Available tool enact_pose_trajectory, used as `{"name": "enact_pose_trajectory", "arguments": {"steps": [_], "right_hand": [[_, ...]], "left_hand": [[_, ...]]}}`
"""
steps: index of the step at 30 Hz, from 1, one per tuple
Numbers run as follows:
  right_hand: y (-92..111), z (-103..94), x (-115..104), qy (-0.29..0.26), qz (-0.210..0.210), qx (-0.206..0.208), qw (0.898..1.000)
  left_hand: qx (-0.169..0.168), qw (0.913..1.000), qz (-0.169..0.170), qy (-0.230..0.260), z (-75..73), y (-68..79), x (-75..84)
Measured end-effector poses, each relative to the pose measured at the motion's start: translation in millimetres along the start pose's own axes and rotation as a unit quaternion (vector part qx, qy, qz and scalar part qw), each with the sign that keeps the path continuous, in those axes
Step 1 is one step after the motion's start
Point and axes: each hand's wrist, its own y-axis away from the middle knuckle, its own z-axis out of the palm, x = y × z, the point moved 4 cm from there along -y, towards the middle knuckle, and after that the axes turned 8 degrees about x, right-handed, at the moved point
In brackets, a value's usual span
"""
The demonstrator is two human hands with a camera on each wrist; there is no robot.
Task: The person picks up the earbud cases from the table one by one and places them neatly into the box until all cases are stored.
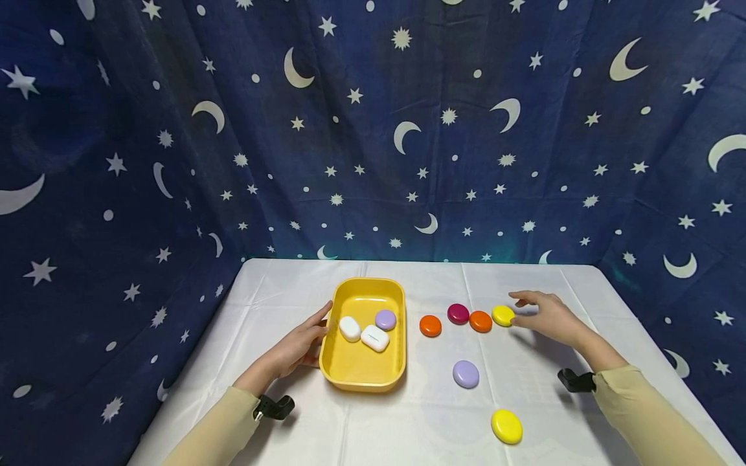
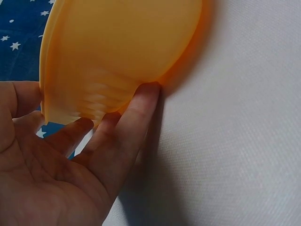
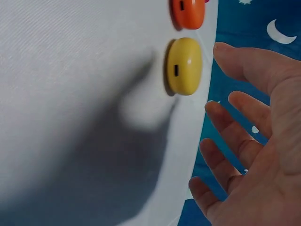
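Observation:
On the tray's left side, my left hand rests its fairly straight fingers against the outer wall of the yellow tray. Inside the tray lie two white earbud cases and a lilac one. My right hand hovers beside a yellow earbud case, thumb and fingers spread around its right side. A gap shows between the fingertips and this yellow case in the right wrist view, where a small dark port faces the camera.
Left of the yellow case lie an orange case, a crimson case and another orange case. Nearer are a lilac case and a second yellow case. A starry dark-blue curtain hangs behind the white-clothed table.

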Motion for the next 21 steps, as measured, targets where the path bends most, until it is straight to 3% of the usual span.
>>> {"name": "enact_pose_trajectory", "arguments": {"steps": [21], "right_hand": [[-8.0, 24.5, 16.9, 0.025, 0.059, -0.011, 0.998]], "left_hand": [[0.003, 1.0, -0.002, -0.007, 0.0, 2.0, 1.1]]}}
